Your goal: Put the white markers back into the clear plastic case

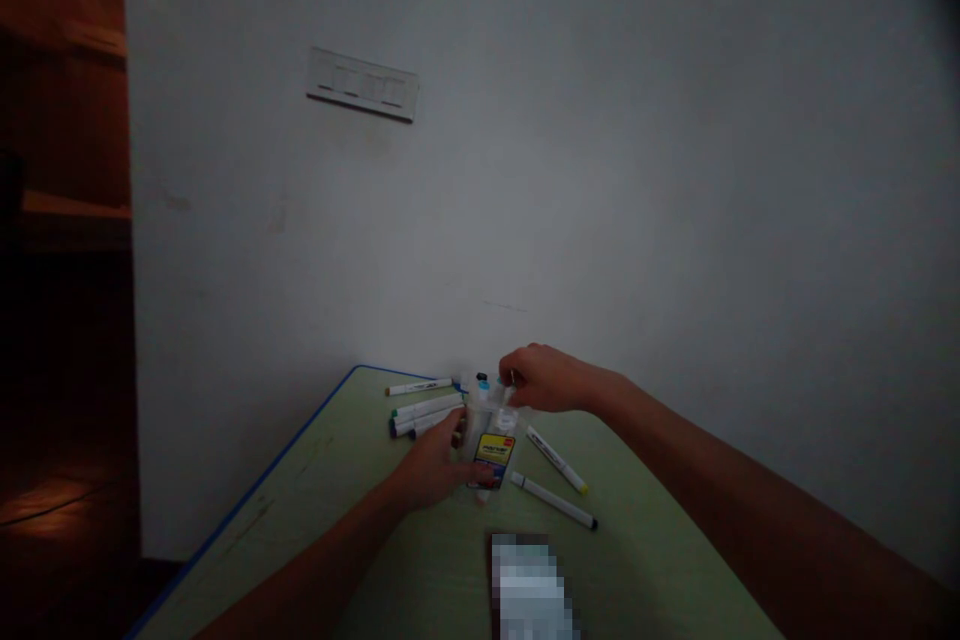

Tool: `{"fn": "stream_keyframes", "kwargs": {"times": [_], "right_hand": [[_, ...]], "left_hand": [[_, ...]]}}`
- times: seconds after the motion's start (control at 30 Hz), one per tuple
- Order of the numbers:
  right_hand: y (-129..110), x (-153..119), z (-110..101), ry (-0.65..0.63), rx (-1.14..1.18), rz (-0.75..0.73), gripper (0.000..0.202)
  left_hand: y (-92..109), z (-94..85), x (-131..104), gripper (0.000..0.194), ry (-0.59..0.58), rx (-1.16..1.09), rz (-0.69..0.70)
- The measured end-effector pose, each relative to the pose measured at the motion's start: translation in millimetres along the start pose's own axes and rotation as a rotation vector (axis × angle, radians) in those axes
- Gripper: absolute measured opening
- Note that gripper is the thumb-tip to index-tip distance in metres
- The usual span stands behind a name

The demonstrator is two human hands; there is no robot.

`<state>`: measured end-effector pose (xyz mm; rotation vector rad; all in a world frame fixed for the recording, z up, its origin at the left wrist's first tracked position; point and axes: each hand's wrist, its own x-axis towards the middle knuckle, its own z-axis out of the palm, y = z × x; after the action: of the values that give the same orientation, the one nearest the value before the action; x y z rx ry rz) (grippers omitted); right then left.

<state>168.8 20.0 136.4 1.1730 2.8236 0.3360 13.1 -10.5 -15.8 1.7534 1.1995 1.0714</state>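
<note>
My left hand [439,460] is wrapped around a clear plastic marker case [480,425] with a yellow, black and blue label. The case stands tilted on the table, and a few markers, one with a light blue end [483,387], poke up from its open top. Over that opening, my right hand [547,378] is closed with its fingertips pinched on a marker, mostly hidden by the fingers. Left of the case lie several white markers [429,407] with green and dark ends. To its right are a yellow-ended marker [556,459] and a dark-ended marker [555,502].
The pale green table [315,480] has a blue edge and stands against a white wall [600,170]. A brown-ended marker [420,387] lies near the back. A phone-like object [529,585], its screen pixelated, lies at the front. A switch panel [363,85] is on the wall.
</note>
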Motion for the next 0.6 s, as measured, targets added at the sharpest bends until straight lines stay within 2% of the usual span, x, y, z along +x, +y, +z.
{"fn": "stream_keyframes", "kwargs": {"times": [0.23, 0.47, 0.6], "right_hand": [[1.5, -0.7, -2.6, -0.058, 0.026, -0.016, 0.021], [1.5, 2.0, 3.0, -0.042, -0.063, -0.012, 0.021], [1.8, 2.3, 4.4, -0.021, -0.090, -0.024, 0.027]], "left_hand": [[-2.9, 0.0, 1.5, 0.068, 0.010, 0.012, -0.002], [0.8, -0.1, -0.5, 0.067, 0.005, 0.020, -0.016], [-0.9, 0.4, 0.3, 0.066, 0.009, 0.013, 0.002]]}}
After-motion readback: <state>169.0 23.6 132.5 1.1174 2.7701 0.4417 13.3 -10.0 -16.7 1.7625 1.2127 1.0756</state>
